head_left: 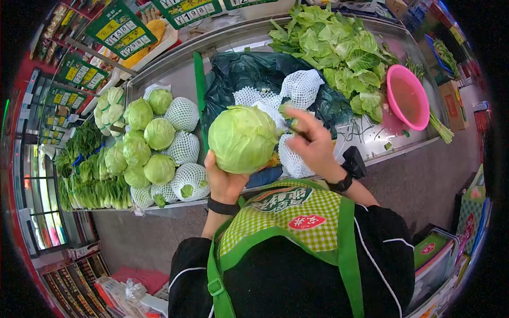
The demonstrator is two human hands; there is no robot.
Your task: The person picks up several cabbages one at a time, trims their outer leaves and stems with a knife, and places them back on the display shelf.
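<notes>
My left hand point(225, 181) cups a pale green cabbage point(242, 139) from below, holding it up over the front edge of the metal counter. To the right of the cabbage, my right hand point(315, 143) hovers with its fingers bent and apart. Its index fingertip overlaps a small green patch; whether it touches this cannot be made out. Behind both hands lie cabbages in white foam nets point(302, 87) on a dark green plastic bag point(225, 71). Another white net point(292, 156) sits just under my right hand.
Stacked cabbages point(159, 133), some netted, fill the counter's left side beyond a green divider point(200, 85). Loose outer leaves point(344, 50) pile up at the back right, beside a pink basin point(407, 97). Price signs point(122, 29) hang at the upper left. Leafy greens point(95, 191) stand far left.
</notes>
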